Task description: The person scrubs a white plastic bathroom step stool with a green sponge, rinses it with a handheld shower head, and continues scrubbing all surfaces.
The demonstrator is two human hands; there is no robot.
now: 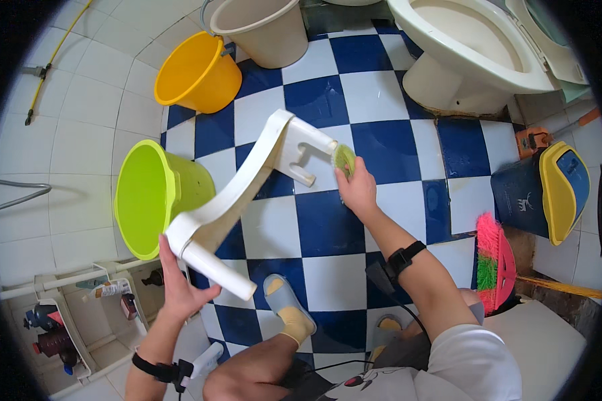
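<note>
My left hand (180,287) holds up the near end of a white plastic rack piece (237,184), its fingers behind the end and its thumb spread beside a round tube leg. The piece is a long curved panel with a tube at each end and a hooked bracket near the far one. My right hand (360,190) grips a green scrub brush (343,159), closed round its back. The bristles lie against the tip of the far tube. Part of the brush is hidden by my fingers.
A lime green bucket (197,187) stands left of the piece, with a yellow bucket (207,87) and a beige bucket (274,40) beyond. A toilet (441,83), a swing-lid bin (522,190) and a pink-green broom (491,264) are right. Bottles sit in a white rack (80,334) at lower left.
</note>
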